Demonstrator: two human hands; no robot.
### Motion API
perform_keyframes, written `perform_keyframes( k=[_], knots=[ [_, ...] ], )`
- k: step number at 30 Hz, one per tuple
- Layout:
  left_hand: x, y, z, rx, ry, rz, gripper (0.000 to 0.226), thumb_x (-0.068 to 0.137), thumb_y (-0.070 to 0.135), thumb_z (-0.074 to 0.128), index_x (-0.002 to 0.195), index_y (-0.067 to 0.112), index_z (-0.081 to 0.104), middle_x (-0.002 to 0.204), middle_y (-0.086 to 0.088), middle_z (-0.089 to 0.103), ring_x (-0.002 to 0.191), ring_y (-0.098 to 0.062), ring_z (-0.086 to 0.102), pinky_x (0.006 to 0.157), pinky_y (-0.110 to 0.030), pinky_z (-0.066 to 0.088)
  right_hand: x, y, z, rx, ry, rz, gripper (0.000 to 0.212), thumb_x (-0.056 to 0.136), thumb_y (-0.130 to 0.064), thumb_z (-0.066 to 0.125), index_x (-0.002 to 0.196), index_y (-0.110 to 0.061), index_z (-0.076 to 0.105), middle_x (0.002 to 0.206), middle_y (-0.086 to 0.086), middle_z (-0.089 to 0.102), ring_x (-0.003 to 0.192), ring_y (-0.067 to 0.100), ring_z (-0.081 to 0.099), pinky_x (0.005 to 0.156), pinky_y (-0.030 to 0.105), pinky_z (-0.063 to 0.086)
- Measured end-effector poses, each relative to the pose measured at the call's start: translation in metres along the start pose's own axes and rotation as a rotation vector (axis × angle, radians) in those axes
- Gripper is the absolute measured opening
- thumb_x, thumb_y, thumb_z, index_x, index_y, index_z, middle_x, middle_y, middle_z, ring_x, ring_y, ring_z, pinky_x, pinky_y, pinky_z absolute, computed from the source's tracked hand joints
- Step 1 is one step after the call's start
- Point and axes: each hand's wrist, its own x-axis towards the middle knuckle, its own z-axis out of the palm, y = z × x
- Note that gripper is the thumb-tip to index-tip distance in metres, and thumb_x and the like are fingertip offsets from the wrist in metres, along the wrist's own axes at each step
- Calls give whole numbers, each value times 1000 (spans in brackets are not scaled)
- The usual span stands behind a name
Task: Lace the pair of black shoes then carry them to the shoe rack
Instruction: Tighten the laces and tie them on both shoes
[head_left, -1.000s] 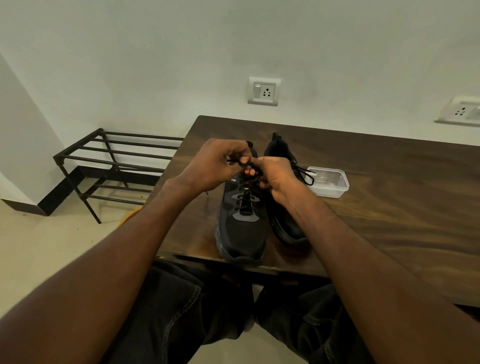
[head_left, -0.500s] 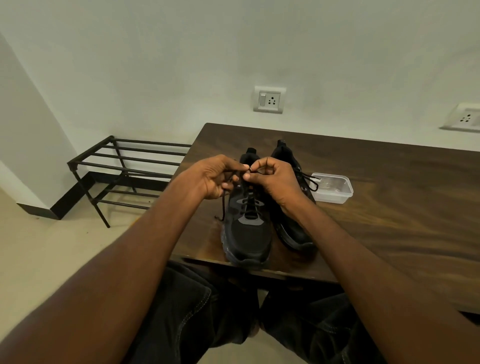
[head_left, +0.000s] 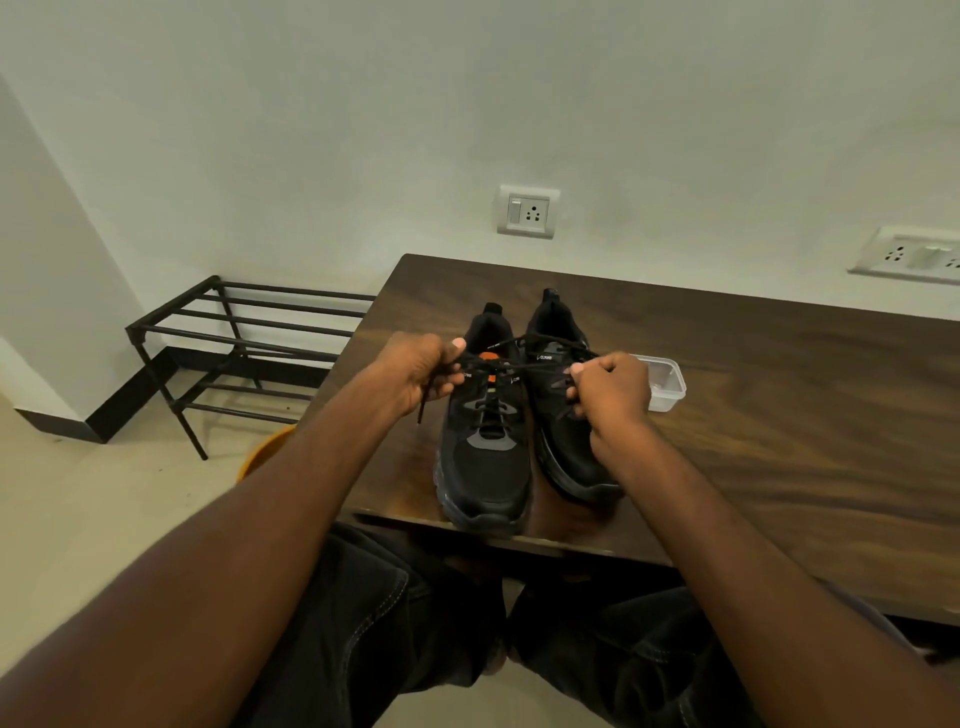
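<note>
1. Both bare forearms reach forward from the near edge, converging toward the middle
2. The left hand (head_left: 421, 371) is curled, back facing up, thumb tip on top, fingers (head_left: 451, 387) pinching one end of a black lace (head_left: 519, 365)
3. The right hand (head_left: 613, 389) is curled too, knuckles up, pinching the other end
4. The hands are held apart, the lace stretched between them
</note>
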Motion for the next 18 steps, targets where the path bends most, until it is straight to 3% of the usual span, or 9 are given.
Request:
perform_keyframes(
  k=[2,4,12,16,18],
  knots=[
    [2,-4,3,-37,29,-29,12,101,13,62,90,9,63,75,-6,64,64,-14,61,59,-24,51,-1,-2,1,163,-10,116,22,98,2,57,79,-8,60,75,9,66,55,15,59,43,24,46],
    [5,-6,4,-74,69,-48,12,100,9,62,88,8,64,74,-8,65,61,-14,61,55,-24,52,1,-3,1,283,-12,211,30,97,11,49,74,-5,56,68,9,57,48,14,51,37,21,40],
    [7,-12,10,-83,223,-61,7,98,2,61,98,2,67,74,-11,67,51,-15,61,45,-25,50,1,-1,-2,334,75,287,32,95,16,45,70,-2,53,64,9,54,39,12,48,35,20,44],
    [5,-17,10,-59,269,-56,10,98,5,63,105,0,69,86,-14,72,63,-19,67,57,-30,59,-2,-4,-7,258,57,261,30,97,10,49,71,-3,58,66,10,59,42,12,50,36,21,44],
    [-3,-19,9,118,314,14,14,99,18,67,100,5,70,95,-13,73,76,-21,70,68,-37,60,-1,-1,-14,40,-24,124,22,96,-2,59,76,-10,64,77,10,68,53,16,59,44,25,49]
  ],
)
